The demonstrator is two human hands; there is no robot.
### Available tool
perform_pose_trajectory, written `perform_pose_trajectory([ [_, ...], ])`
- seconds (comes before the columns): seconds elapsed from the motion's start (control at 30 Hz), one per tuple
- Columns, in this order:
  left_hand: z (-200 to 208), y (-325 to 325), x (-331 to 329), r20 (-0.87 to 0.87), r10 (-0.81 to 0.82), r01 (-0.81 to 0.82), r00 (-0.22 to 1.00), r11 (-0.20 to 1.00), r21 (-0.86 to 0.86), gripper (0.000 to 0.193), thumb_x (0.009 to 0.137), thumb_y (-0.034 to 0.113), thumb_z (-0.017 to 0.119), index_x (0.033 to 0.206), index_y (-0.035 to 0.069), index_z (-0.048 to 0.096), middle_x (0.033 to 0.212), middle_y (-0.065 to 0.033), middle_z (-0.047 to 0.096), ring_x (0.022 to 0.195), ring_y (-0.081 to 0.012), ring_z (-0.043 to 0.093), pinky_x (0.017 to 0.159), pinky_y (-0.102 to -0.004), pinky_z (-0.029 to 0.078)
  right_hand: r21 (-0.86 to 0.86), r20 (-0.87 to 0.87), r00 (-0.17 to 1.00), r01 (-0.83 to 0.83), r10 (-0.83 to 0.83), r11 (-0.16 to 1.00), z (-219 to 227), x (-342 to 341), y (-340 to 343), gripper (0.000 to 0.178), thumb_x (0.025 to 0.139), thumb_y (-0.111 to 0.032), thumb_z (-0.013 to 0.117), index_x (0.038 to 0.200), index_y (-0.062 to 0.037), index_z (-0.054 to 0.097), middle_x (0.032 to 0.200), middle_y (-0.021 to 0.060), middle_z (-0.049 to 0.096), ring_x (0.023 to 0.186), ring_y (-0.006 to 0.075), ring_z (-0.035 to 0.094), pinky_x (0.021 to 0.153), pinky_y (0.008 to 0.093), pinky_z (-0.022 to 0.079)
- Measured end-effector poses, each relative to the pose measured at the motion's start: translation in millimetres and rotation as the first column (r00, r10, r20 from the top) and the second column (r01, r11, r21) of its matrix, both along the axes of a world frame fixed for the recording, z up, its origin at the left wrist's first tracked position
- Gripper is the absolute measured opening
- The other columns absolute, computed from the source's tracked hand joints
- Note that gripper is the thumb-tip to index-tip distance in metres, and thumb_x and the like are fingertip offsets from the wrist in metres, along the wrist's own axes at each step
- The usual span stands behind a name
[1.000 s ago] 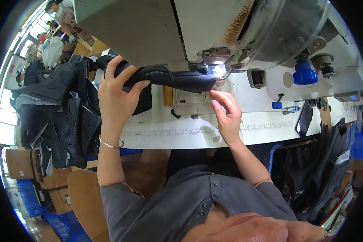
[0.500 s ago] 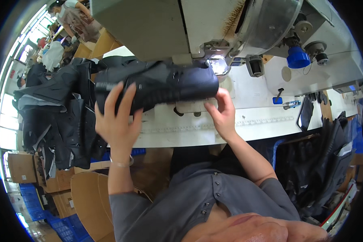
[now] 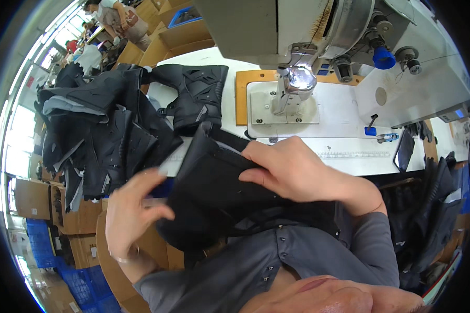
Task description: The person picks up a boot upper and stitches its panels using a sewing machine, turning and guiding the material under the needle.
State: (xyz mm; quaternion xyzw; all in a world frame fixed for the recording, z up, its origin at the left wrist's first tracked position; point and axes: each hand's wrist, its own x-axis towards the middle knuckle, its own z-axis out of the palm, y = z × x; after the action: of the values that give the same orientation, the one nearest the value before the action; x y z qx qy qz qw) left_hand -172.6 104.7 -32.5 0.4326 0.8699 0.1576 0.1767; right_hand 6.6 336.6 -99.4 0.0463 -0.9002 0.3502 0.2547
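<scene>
A black boot upper (image 3: 230, 188) hangs tilted in front of my body, below the table's front edge, its grey lining showing at the open top. My right hand (image 3: 297, 169) pinches its upper rim between thumb and fingers. To the left of it is my left hand (image 3: 130, 214), open, thumb and fingers apart and close to the boot's side without holding it. Another black boot upper (image 3: 196, 96) lies on the white table (image 3: 235, 60), left of the sewing machine (image 3: 297, 88). The lower part of the piece in my right hand is partly hidden against my shirt.
Several black boot uppers (image 3: 96, 135) are heaped at the left. More black pieces (image 3: 418, 214) hang at the right. A blue-handled tool (image 3: 371, 128) and small snips (image 3: 387, 137) lie on the table. Cardboard boxes (image 3: 31, 198) and blue crates (image 3: 89, 287) stand at lower left. Another person (image 3: 122, 21) is at far left.
Both hands have come back from the machine toward my body, uncovering the needle area. A boot upper is now at my lap in my right hand; my left hand has moved down and left.
</scene>
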Motion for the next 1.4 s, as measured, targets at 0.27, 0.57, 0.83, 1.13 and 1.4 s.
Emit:
perform_pose_trajectory([
  [0.27, -69, 167, -44, 0.452, -0.774, 0.570, 0.443, 0.632, 0.524, 0.027, 0.091, 0.019, 0.048, 0.091, -0.002, 0.066, 0.086, -0.0051, 0.067, 0.090, -0.0135, 0.060, 0.095, -0.0319, 0.042, -0.287, 0.199, 0.979, 0.013, 0.047, 0.958, -27, 4, 34, 0.026, 0.083, -0.028, 0.065, 0.092, -0.0045, 0.058, 0.069, 0.0178, 0.056, 0.066, 0.0380, 0.054, 0.059, 0.0421, 0.041],
  [0.57, -130, 292, -65, 0.268, -0.655, 0.330, 0.706, 0.639, 0.695, 0.028, 0.088, 0.022, 0.053, 0.098, -0.001, 0.064, 0.089, -0.0127, 0.065, 0.087, -0.0214, 0.059, 0.082, -0.0312, 0.045, -0.819, 0.055, 0.953, 0.213, -0.297, 0.533, -54, -1, 88, 0.016, 0.087, -0.013, 0.062, 0.083, 0.0031, 0.060, 0.072, -0.0057, 0.055, 0.070, 0.0024, 0.048, 0.058, 0.0196, 0.038],
  [0.83, -46, 249, -104, -0.718, -0.604, 0.932, 0.347, 0.306, 0.194, 0.023, 0.086, 0.015, 0.055, 0.101, -0.001, 0.064, 0.092, -0.0149, 0.065, 0.087, -0.0240, 0.058, 0.081, -0.0311, 0.046, -0.889, 0.107, 0.902, 0.274, -0.417, 0.366, -69, 3, 73, 0.013, 0.087, -0.011, 0.063, 0.080, -0.0003, 0.062, 0.071, -0.0027, 0.060, 0.063, 0.0013, 0.049, 0.056, 0.0176, 0.039],
  [1.13, -9, 104, 13, -0.490, -0.512, 0.476, 0.705, 0.854, -0.209, 0.066, 0.069, 0.001, 0.058, 0.134, 0.010, 0.045, 0.142, -0.0106, 0.037, 0.135, -0.0350, 0.028, 0.110, -0.0578, 0.012, -0.954, 0.002, 0.840, 0.165, -0.543, 0.251, -91, -8, 72, 0.011, 0.090, -0.011, 0.061, 0.084, -0.0017, 0.059, 0.074, -0.0014, 0.061, 0.064, 0.0011, 0.051, 0.058, 0.0169, 0.040],
  [1.4, -96, 116, -35, -0.942, -0.157, 0.487, 0.295, 0.873, 0.007, 0.054, 0.079, 0.014, 0.060, 0.131, 0.026, 0.049, 0.140, -0.0058, 0.040, 0.129, -0.0385, 0.036, 0.095, -0.0564, 0.036, -0.972, -0.121, 0.798, 0.026, -0.590, 0.233, -89, -26, 50, 0.010, 0.091, -0.009, 0.060, 0.083, -0.0018, 0.058, 0.074, -0.0010, 0.061, 0.065, 0.0009, 0.051, 0.060, 0.0164, 0.041],
])
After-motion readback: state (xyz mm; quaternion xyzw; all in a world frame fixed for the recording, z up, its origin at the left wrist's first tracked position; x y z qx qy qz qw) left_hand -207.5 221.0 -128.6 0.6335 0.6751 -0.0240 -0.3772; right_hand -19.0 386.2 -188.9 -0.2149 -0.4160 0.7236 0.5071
